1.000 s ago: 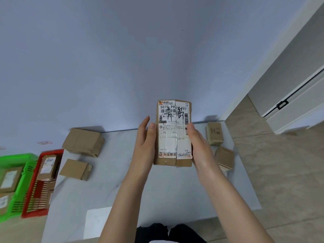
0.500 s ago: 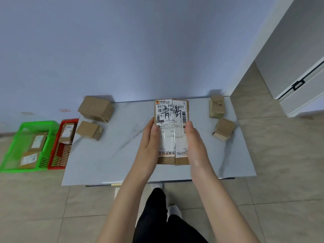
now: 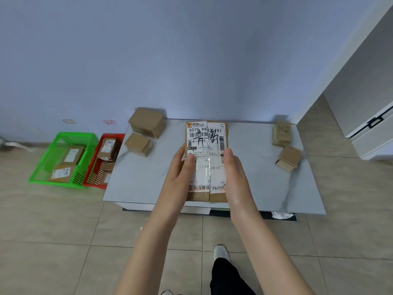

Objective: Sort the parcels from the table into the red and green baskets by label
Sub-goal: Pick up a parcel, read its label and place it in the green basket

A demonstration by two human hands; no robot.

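Observation:
Both hands hold a long brown parcel (image 3: 207,154) with a white shipping label facing up, above the grey table (image 3: 148,184). My left hand (image 3: 177,177) grips its left side, thumb on the label; my right hand (image 3: 236,177) grips its right side. On the floor at the left stands a green basket (image 3: 45,167) with two labelled parcels, and beside it a red basket (image 3: 93,177) with several parcels.
Two plain brown boxes (image 3: 146,122) (image 3: 138,144) lie at the table's back left corner. Two small boxes (image 3: 281,133) (image 3: 289,158) lie at its right side. A white door and wall stand at the right. My foot (image 3: 221,254) is on the tiled floor.
The view has pulled back and tilted down, so the whole table and both baskets show. The parcel stays held in both hands, now lower over the table's front.

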